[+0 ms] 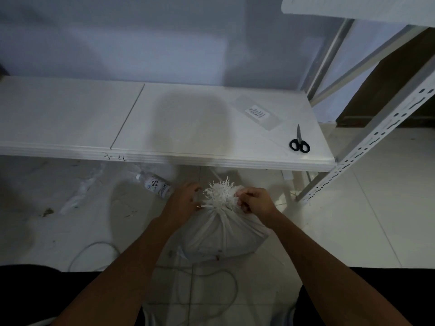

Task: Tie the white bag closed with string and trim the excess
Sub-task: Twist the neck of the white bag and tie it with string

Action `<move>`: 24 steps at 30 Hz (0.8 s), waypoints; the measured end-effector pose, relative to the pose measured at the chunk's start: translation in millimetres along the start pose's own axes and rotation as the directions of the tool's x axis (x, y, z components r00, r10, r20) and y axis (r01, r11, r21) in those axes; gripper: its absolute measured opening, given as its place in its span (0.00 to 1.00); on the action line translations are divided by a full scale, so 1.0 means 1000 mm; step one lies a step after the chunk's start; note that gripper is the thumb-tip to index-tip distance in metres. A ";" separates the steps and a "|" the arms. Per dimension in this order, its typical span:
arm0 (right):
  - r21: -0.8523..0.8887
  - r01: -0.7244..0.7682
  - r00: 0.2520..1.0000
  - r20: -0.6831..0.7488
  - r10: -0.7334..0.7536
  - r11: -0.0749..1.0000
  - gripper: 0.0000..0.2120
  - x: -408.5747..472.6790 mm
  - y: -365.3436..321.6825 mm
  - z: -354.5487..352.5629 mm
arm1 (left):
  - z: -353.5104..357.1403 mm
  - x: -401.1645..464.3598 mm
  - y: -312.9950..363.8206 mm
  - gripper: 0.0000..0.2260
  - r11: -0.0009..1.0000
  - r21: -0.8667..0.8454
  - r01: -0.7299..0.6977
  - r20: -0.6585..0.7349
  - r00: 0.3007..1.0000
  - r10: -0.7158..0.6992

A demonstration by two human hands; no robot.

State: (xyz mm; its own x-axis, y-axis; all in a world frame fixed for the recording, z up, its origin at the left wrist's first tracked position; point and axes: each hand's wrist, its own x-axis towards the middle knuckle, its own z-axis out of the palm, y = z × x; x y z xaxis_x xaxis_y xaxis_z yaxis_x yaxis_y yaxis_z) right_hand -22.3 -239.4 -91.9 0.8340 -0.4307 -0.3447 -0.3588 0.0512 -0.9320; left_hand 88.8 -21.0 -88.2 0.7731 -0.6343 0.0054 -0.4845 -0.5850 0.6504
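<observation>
Standing on the tiled floor [367, 208] between the person's forearms, the white bag [223, 234] is full and rounded, though what fills it cannot be seen. Its mouth is gathered into a frayed tuft [220, 192] at the top. The left hand [184, 198] sits just beside the tuft with fingers curled; whether it pinches anything cannot be told. The right hand [255, 200] presses against the tuft's other side, fingertips pinched on the gathered fabric. A thin string [221, 300] loops loosely over the floor in front of the bag. A clear bottle [156, 184] lies on its side near the left hand, under the front edge of the low white shelf [70, 114]. Black-handled scissors [299, 141] lie shut near the shelf's right front corner, well apart from the bag, beside a flat transparent sleeve [257, 112]. Bare floor stretches to the right.
</observation>
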 end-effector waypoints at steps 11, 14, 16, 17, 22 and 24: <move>-0.509 0.305 0.945 0.056 -0.323 0.805 0.06 0.010 -0.012 0.011 | 0.002 0.019 0.017 0.35 0.997 -0.012 -0.071 -0.116 0.991 0.069; -0.552 0.369 0.906 0.033 -0.423 0.748 0.06 0.011 -0.013 0.012 | -0.001 0.021 0.016 0.31 0.999 -0.046 -0.008 -0.228 0.974 -0.002; -0.554 0.400 0.882 0.017 -0.470 0.730 0.06 0.012 -0.013 0.012 | -0.001 0.020 0.016 0.29 0.999 -0.037 -0.023 -0.268 0.963 0.012; -0.552 0.406 0.876 0.009 -0.482 0.728 0.07 0.013 -0.013 0.013 | -0.002 0.020 0.017 0.29 0.999 -0.026 -0.028 -0.286 0.958 0.020; -0.594 0.425 0.876 0.078 -0.476 0.684 0.06 0.015 -0.013 0.017 | -0.003 0.019 0.015 0.28 0.995 0.070 -0.076 -0.343 0.935 0.095; -0.629 0.425 0.887 0.147 -0.438 0.651 0.09 0.014 -0.012 0.019 | 0.002 0.018 0.007 0.30 0.992 0.069 -0.109 -0.210 0.970 0.121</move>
State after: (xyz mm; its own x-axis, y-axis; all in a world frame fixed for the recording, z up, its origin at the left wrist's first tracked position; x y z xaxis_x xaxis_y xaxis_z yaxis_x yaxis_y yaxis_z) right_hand 1.0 -229.1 -88.0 0.9583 -0.2725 0.0859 -0.1426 -0.7166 -0.6828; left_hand 98.6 -37.4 -84.6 0.7774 -0.5798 0.2437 -0.5929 -0.5463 0.5916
